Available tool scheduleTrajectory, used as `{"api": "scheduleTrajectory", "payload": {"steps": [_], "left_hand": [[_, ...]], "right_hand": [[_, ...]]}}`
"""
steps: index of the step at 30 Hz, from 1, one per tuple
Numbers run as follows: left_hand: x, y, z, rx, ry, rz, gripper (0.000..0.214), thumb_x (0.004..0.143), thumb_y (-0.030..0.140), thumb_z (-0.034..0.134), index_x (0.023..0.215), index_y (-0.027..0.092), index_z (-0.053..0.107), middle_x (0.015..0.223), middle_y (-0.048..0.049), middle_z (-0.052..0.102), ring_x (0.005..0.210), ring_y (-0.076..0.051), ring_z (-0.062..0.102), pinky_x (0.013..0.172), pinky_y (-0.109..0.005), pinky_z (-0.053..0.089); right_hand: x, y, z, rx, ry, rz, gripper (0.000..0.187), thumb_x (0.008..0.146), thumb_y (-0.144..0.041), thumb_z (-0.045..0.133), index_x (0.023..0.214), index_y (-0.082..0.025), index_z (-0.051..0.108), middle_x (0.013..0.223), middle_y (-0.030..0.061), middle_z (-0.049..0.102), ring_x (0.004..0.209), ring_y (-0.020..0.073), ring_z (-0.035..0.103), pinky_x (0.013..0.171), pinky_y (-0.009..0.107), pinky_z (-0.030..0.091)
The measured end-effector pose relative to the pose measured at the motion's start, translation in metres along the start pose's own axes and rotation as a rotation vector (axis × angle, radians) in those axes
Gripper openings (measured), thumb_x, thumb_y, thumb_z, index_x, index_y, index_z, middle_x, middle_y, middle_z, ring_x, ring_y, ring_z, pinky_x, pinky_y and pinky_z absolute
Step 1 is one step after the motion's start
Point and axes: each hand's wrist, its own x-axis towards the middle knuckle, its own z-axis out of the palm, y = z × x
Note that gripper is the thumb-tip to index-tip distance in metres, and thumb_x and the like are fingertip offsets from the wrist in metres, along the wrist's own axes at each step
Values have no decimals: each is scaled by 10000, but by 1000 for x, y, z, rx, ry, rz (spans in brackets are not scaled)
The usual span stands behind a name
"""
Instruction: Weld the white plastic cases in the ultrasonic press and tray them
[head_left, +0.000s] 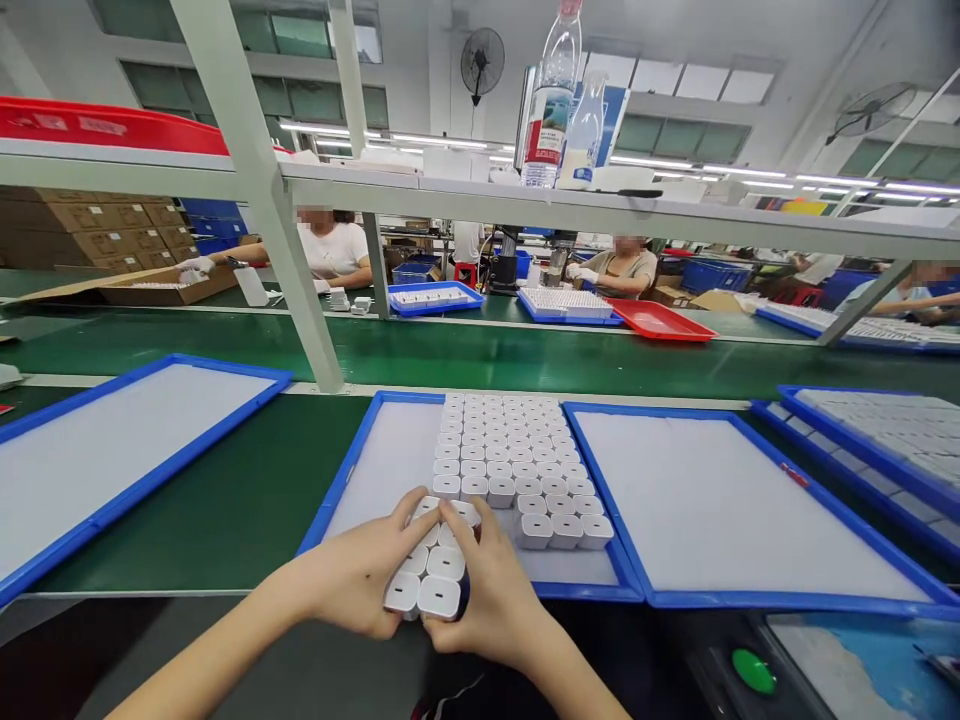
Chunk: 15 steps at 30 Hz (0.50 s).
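Both my hands clasp a small block of white charger plugs (pixel 433 580) at the near edge of a blue-rimmed tray (pixel 346 478). My left hand (pixel 360 575) wraps the block's left side, fingers curled over its top. My right hand (pixel 495 590) presses against its right side, index finger laid across the plugs. Just beyond, several rows of the same white plugs (pixel 510 455) stand packed on the tray's right half. The tray's left part is bare white.
An empty blue-rimmed tray (pixel 720 505) lies to the right, another (pixel 97 450) to the left, and stacked trays of plugs (pixel 885 430) at far right. A green button (pixel 753 671) sits near right. Across the green belt (pixel 480 355), other people work. Bottles (pixel 551 100) stand on the shelf.
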Motion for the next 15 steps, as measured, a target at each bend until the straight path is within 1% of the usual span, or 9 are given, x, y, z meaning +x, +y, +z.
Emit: {"api": "scheduleTrajectory", "payload": {"steps": [4, 8, 11, 15], "left_hand": [[17, -3, -5, -19, -16, 56, 1131, 544, 228, 599, 1471, 312, -44, 1555, -159, 3, 757, -195, 636, 596, -278, 454], [32, -5, -6, -23, -27, 105, 1147, 534, 285, 638, 1476, 283, -17, 1553, -174, 8, 879, -245, 628, 685, -304, 477], [37, -2, -5, -35, -33, 109, 1132, 546, 293, 636, 1478, 278, -8, 1555, -171, -7, 923, -257, 621, 698, -306, 482], [37, 1, -2, -46, -39, 100, 1113, 563, 280, 615, 1476, 299, -21, 1560, -152, -12, 945, -265, 622, 713, -315, 485]], "right_hand": [[-4, 7, -11, 24, -6, 84, 1123, 517, -306, 750, 1466, -311, 149, 1478, 144, 138, 1371, 365, 205, 1057, 504, 283], [-7, 16, -22, 10, -10, 102, 1067, 551, -313, 745, 1461, -293, 188, 1486, 146, 157, 1394, 349, 159, 1073, 504, 266], [-10, 18, -26, 1, -5, 114, 1050, 561, -290, 735, 1462, -287, 195, 1497, 141, 159, 1400, 341, 154, 1072, 487, 283], [-13, 16, -28, -5, -18, 121, 1065, 572, -268, 726, 1474, -294, 159, 1517, 143, 125, 1395, 357, 172, 1057, 485, 307]]}}
